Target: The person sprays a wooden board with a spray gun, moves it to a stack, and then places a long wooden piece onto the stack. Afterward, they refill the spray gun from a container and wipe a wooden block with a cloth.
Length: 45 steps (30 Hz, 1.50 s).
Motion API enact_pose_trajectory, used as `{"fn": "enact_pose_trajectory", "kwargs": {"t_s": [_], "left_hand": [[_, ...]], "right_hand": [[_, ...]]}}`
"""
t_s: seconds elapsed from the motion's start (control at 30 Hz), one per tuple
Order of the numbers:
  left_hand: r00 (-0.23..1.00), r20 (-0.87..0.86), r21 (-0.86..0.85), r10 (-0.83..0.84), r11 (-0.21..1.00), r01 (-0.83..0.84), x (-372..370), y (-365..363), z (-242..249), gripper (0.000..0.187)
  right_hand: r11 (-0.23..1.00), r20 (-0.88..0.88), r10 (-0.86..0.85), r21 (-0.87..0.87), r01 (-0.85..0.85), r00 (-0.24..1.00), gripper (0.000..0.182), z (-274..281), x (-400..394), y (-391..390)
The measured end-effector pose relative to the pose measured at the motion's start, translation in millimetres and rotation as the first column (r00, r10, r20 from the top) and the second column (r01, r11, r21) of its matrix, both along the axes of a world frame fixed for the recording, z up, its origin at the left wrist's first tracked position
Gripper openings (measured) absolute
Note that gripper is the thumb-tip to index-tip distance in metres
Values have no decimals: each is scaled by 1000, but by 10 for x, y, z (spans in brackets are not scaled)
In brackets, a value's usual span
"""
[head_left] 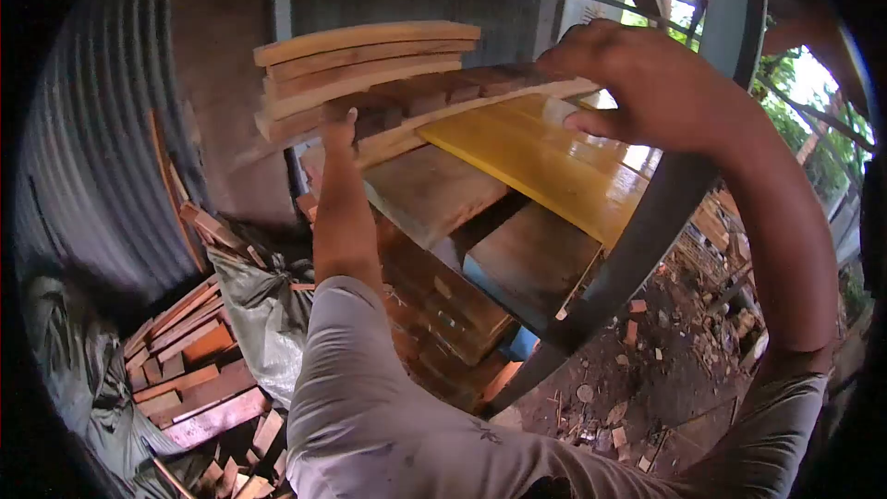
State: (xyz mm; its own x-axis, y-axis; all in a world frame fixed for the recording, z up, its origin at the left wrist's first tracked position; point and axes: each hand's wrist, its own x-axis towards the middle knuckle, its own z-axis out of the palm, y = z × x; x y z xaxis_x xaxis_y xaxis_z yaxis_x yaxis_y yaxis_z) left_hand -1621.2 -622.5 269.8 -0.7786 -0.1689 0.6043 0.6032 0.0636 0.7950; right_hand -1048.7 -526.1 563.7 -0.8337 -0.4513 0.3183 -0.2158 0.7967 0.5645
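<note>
A row of dark brown wooden blocks (420,93) lies along a long light wooden plank (480,111) between my hands. At the near left end, my left hand (340,129) grips the row with its thumb up; its other fingers are hidden behind the wood. My right hand (614,79) reaches over the far right end, fingers curled down over the blocks and thumb apart below. Just behind the row, several curved light boards (370,51) are stacked. A glossy yellow board (545,162) sits under the plank, beside a thick wooden slab (434,189).
A dark metal post (647,222) rises close to my right arm. Lower left, wood offcuts (189,342) lie beside a grey-green sack (263,319). Corrugated metal sheeting (102,139) stands at left. Wood scraps litter the dirt ground (601,388) at right.
</note>
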Motion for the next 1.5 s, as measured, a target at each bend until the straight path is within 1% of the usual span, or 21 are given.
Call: {"fn": "enact_pose_trajectory", "kwargs": {"t_s": [0.13,0.33,0.4,0.53,0.63,0.7,0.77,0.83,0.9,0.93,0.97,1.0,1.1,1.13,1.17,1.23,1.3,1.37,1.4,1.43,1.5], "left_hand": [[963,221,134,-156,983,128,-317,70,-142,82],[926,98,363,-365,880,308,-18,-105,145,80],[791,160,591,-590,699,402,-150,-118,147,71],[748,430,541,-506,808,235,600,-377,514,67],[638,361,585,-681,697,414,737,-531,507,79],[883,273,551,-383,814,183,1266,-578,519,92],[850,254,582,-461,775,246,1906,-785,661,92],[814,234,613,-532,730,301,2270,-846,579,93],[696,-215,685,-685,403,607,2519,-829,406,89],[694,-218,683,-686,400,611,2700,-833,367,89],[567,-395,640,-723,225,734,2936,-852,355,90],[414,-554,562,-722,41,826,3188,-857,346,90],[411,-460,614,-787,52,788,3986,-843,373,97],[251,-587,407,-770,-13,913,4092,-793,298,106],[232,-579,408,-782,-31,913,4270,-751,219,106],[178,-521,453,-835,-93,887,4834,-720,207,113],[78,-479,421,-874,-151,894,5294,-696,75,113],[-51,-314,403,-948,-181,897,5787,-675,-105,113],[-42,-206,292,-978,-103,951,6055,-682,-228,103],[-94,-192,302,-977,-150,942,6311,-629,-406,103],[25,65,352,-998,46,935,6984,-467,-796,85]], "right_hand": [[999,-9,-42,12,42,999,45,44,-112,204],[979,-8,-201,-21,200,980,44,59,-125,141],[981,-12,-194,-28,193,981,44,44,-152,180],[979,-17,-200,-42,199,980,43,45,-179,213],[974,13,-211,-78,212,977,42,53,-179,166],[974,13,-206,-96,206,979,43,39,-194,160],[973,14,-201,-115,201,980,44,12,-186,139],[991,19,-27,-130,29,999,45,-50,-152,64],[969,-32,-83,-237,73,996,48,-304,-70,-136],[933,-80,-153,-339,117,985,52,-453,-19,-242],[933,-83,-158,-337,121,984,52,-599,34,-326],[858,-58,-140,-506,92,988,59,-758,96,-399],[660,16,-139,-744,105,990,71,-1090,336,-552],[563,66,-136,-816,132,989,76,-1193,436,-584],[551,67,-160,-821,145,985,76,-1345,524,-556],[107,-33,150,-993,-50,988,74,-1631,767,-511],[-51,-12,225,-999,-1,974,65,-1745,1263,-612],[-250,-166,152,-960,-125,974,57,-2120,1803,-594],[-189,-184,62,-967,-169,981,57,-2343,2111,-554],[-195,-176,6,-966,-171,984,57,-2511,2458,-609],[-60,-131,-259,-987,-151,957,57,-2839,3182,-823]]}}
